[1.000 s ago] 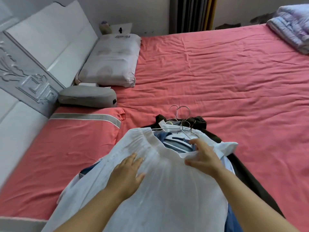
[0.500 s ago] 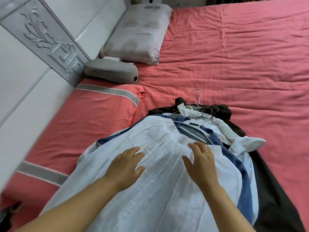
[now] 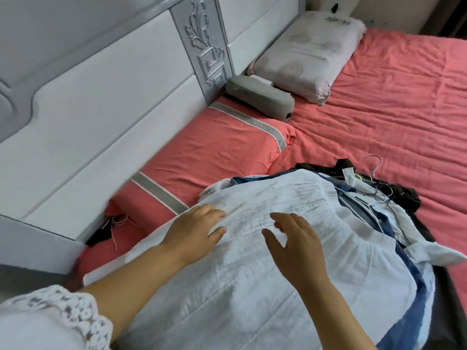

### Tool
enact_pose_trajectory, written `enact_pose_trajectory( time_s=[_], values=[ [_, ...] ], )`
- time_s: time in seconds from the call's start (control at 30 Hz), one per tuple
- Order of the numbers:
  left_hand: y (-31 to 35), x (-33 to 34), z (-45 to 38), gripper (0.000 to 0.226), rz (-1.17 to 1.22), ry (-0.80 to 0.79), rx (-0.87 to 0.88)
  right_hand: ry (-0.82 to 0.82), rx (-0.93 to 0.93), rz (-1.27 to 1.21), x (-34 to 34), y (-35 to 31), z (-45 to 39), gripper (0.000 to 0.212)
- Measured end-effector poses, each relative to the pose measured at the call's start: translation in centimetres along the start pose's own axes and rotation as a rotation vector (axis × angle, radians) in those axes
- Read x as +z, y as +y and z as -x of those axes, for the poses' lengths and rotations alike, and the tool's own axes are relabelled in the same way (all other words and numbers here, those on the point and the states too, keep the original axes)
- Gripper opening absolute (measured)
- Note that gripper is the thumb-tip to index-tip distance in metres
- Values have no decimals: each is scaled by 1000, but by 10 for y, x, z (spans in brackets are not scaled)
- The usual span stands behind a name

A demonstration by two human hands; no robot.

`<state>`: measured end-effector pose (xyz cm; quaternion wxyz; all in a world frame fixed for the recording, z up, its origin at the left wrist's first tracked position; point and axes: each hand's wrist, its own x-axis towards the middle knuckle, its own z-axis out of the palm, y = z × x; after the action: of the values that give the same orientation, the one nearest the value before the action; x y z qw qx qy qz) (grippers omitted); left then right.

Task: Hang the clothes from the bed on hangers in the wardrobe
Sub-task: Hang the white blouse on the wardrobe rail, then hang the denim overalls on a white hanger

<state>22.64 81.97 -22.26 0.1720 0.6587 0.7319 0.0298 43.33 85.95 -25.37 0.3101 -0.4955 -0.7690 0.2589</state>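
A pile of clothes (image 3: 290,248) lies on the near side of the bed (image 3: 379,109), over the coral sheet, and both of the person's hands are on top of it. The uppermost piece is a white garment (image 3: 265,286) with fine pleated stitching, spread wide across the heap. The left hand (image 3: 194,231) lies flat on its left part, palm down, fingers straight and slightly spread, gripping nothing. The right hand (image 3: 298,243) sits just to the right of it, fingers relaxed and a little bent, thumb out to the left; the fingertips touch the white cloth, and I cannot tell whether they catch any fold. A narrow strip of white fabric lies between the two hands.

Under the white garment, a blue denim piece (image 3: 364,205) shows along the far and right edges, and a black garment (image 3: 401,195) lies lowest, sticking out on the far right. At the far end of the pile, beyond both hands, thin wire hangers (image 3: 376,170) poke out among the collars, one hook resting on the sheet.

To the left of the pile is a coral pillow (image 3: 219,145) with grey bands, against the pale padded headboard (image 3: 101,97). Farther off lie a grey bolster (image 3: 260,97) and a white pillow (image 3: 308,59). A white lace sleeve (image 3: 50,322) covers the left upper arm at the near left corner.
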Motion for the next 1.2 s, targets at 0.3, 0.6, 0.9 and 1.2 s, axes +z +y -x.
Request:
enact_pose_trajectory(
  time_s=[0.3,0.6,0.9,1.2],
  values=[
    [-152,-76,172,35,76,259,-340,-273,-338,-32,96,-204,8,31],
    [-308,-98,406,36,142,459,-771,-562,-650,-102,228,-418,96,42],
    [-381,-104,612,38,156,716,-1200,-868,-992,-252,319,-588,215,44],
    [-374,-120,753,43,37,862,-1614,-1136,-1401,-476,377,-740,314,32]
  ],
)
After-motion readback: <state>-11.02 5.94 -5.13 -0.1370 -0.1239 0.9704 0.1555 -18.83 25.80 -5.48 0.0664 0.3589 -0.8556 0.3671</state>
